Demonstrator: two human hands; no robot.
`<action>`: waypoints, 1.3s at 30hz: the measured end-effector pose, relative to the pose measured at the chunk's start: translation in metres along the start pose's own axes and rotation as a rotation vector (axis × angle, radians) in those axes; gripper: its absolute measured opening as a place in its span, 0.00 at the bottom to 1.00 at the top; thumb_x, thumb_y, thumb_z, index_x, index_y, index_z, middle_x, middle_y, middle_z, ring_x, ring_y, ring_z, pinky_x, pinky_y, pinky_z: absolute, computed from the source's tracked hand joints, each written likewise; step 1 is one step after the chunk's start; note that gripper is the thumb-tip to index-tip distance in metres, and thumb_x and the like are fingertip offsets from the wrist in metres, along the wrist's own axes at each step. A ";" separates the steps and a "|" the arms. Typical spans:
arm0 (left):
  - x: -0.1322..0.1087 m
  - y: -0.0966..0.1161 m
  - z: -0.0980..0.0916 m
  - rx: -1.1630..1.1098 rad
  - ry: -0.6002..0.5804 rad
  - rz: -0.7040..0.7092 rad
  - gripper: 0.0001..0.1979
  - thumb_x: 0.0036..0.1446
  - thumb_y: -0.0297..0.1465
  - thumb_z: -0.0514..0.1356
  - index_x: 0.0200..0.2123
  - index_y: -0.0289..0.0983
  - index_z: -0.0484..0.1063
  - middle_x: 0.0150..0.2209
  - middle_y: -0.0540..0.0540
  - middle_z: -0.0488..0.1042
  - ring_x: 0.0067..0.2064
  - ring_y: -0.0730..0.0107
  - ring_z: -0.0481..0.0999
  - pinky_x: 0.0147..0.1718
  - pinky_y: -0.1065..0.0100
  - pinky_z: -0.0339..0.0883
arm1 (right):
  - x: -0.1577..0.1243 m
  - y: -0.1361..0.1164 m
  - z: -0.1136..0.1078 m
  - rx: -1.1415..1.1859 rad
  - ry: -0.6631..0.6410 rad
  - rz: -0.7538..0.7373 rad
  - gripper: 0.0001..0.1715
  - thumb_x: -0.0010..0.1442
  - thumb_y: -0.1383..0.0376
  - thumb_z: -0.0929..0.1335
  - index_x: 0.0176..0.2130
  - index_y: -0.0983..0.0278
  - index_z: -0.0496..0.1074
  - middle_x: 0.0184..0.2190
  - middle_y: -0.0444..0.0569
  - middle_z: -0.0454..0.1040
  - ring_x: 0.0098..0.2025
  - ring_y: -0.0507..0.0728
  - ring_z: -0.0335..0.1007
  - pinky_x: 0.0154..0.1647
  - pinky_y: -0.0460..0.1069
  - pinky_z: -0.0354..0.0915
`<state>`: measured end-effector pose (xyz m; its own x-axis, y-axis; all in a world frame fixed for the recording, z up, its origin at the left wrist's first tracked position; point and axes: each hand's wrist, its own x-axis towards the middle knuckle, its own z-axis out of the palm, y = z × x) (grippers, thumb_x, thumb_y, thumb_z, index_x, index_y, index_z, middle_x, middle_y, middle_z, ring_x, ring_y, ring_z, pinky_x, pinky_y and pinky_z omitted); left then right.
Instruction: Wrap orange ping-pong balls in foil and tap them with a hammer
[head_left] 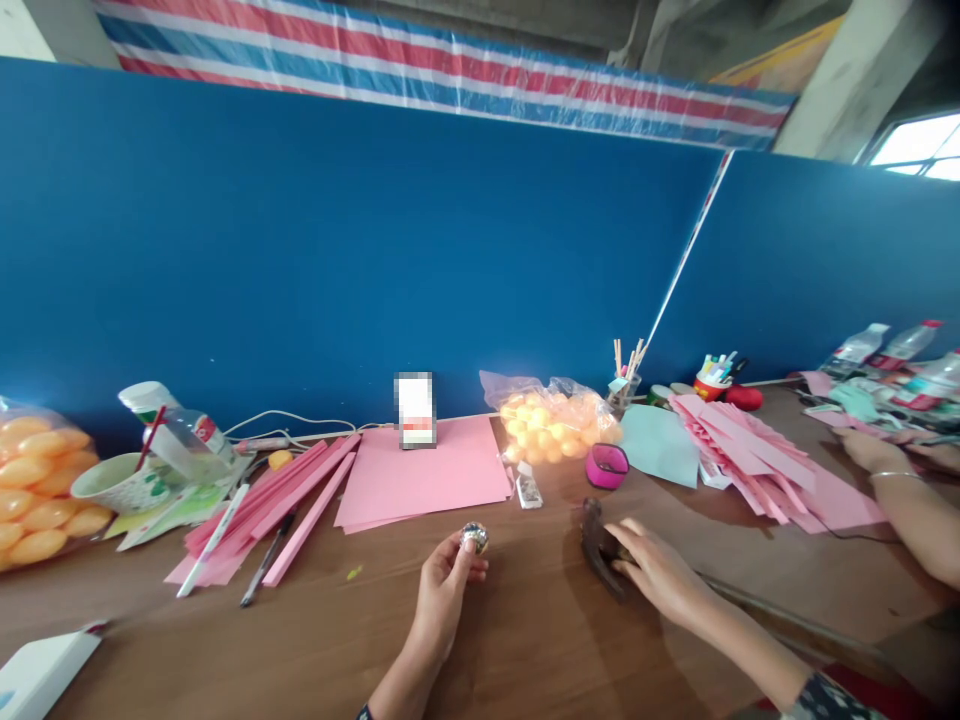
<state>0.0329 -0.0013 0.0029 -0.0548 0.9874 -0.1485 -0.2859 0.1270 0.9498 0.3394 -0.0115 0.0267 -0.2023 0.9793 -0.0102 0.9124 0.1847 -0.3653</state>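
Observation:
My left hand (444, 590) is raised a little over the brown table (525, 640), with its fingers pinched round a small glittery ball (475, 537). My right hand (652, 572) lies to the right of it, its fingers curled on a dark brown tool (598, 545) that rests on the table. Just beyond both hands lie a sheet of pink paper (424, 477), a small glue bottle (528, 489) and a pink tape roll (607, 465).
A bag of orange balls (555, 417) sits by the blue partition; another bag (37, 480) is at far left. Pink paper strips (270, 510), a pen (266, 560), a cup (120, 483) and a bottle (176, 435) lie left. Another person's arm (900, 500) rests at right by pink strips (757, 455).

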 end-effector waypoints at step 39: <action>0.002 -0.001 0.001 0.023 -0.018 -0.001 0.19 0.47 0.41 0.61 0.37 0.32 0.73 0.31 0.44 0.75 0.27 0.71 0.72 0.26 0.70 0.68 | 0.126 -0.088 0.001 -0.229 0.037 -0.124 0.08 0.53 0.70 0.65 0.24 0.65 0.72 0.27 0.49 0.72 0.32 0.54 0.66 0.31 0.46 0.54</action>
<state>0.0340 0.0004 0.0020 -0.0369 0.9888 -0.1447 -0.2634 0.1301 0.9559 0.2334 0.0960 0.0560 -0.3081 0.9496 0.0575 0.9391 0.3132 -0.1416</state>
